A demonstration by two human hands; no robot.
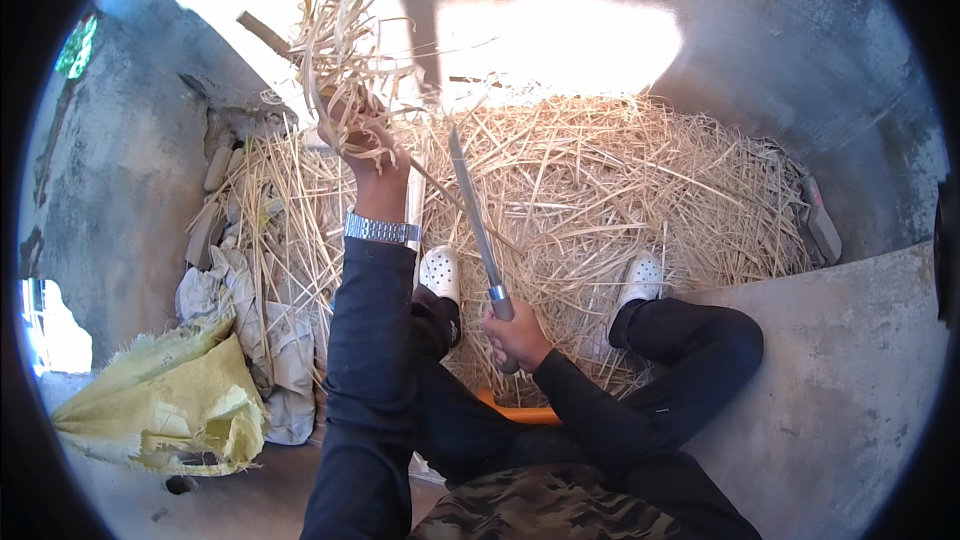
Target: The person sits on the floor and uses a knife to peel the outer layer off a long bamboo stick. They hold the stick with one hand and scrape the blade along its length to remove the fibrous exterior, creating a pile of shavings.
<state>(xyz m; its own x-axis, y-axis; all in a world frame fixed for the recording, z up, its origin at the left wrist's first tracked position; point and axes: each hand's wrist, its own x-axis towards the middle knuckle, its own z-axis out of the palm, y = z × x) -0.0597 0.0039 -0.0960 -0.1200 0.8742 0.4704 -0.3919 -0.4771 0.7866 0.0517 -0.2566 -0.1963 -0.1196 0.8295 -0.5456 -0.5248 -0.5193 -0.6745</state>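
My left hand (375,145), with a metal watch on the wrist, is raised at the upper left. Its fingers are closed round a tangle of thin, pale curled strips (345,50), which hide most of them. A short brown stick (262,34) pokes out to the left of the tangle; I cannot tell whether the hand grips it. My right hand (518,336) is wrapped round the grey handle of a long straight knife (472,205). The blade points up and slightly left, clear of the strips. Below it lies a wide bed of straw-like shavings (600,180).
My feet in white clogs (440,273) rest among the shavings. A torn yellow sack (190,395) and a crumpled whitish cloth (290,380) lie at the left. Something orange (530,415) shows under me. Concrete walls (800,70) and a brick (822,225) border the shavings.
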